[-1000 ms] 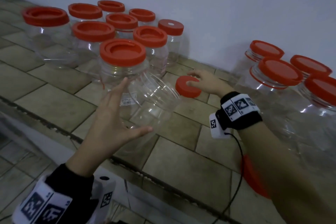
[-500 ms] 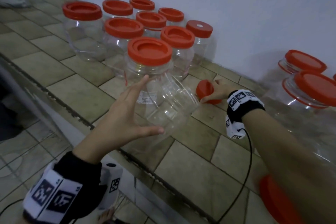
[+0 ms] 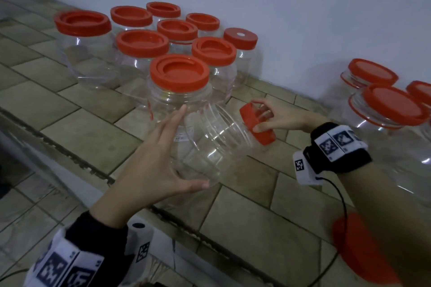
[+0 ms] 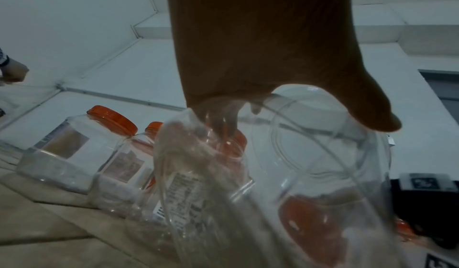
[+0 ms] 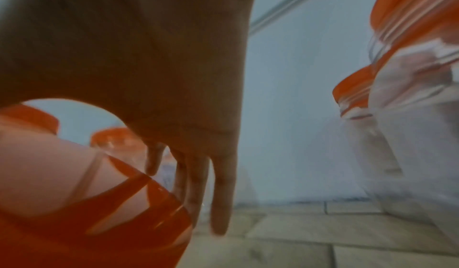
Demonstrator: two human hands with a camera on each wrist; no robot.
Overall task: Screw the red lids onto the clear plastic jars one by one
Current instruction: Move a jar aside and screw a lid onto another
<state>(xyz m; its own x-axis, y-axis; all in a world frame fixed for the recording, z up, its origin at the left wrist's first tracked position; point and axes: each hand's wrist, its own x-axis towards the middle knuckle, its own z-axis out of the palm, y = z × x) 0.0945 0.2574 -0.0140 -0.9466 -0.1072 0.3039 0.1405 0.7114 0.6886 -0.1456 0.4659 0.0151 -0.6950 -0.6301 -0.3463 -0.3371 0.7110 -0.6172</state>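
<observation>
My left hand grips a clear plastic jar by its base and holds it tilted above the tiled counter, with its open mouth pointing right. The right hand pinches a red lid by its rim, right at that mouth. In the left wrist view the jar fills the lower frame under the palm, and the red lid shows through its wall. In the right wrist view the lid sits low left under my fingers.
Several jars with red lids stand at the back left against the wall. More lidded jars are crowded at the right, close to my right forearm. A loose red lid lies under that arm. The counter's front edge runs diagonally below my left hand.
The right hand has turned the red lid in its fingers while keeping it at the jar's mouth. The left hand keeps the same hold on the jar. My view has shifted left.
</observation>
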